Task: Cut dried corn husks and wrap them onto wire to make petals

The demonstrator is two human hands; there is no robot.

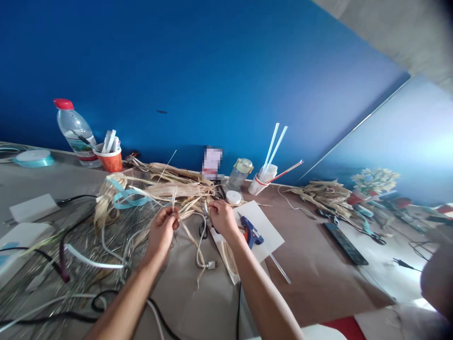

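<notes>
My left hand [163, 227] is closed in a pinch on a small pale strip of corn husk [174, 196] that points upward. To its right, my right hand [221, 216] has its fingers drawn together. A small thin shape shows by its fingertips, but I cannot make out what it is. Just beyond both hands lies a pile of dried corn husks [184, 190]. A blue glue gun [252, 232] rests on a white sheet [272, 238], close to my right forearm. A white cable with a plug [211, 265] lies between my forearms.
Thin wires [81, 264] and cables spread over the left side. A water bottle [76, 130], an orange cup [110, 160], a glass jar [239, 174] and a cup with glue sticks [259, 183] stand along the blue wall. A phone [345, 243] and scissors [371, 235] lie right.
</notes>
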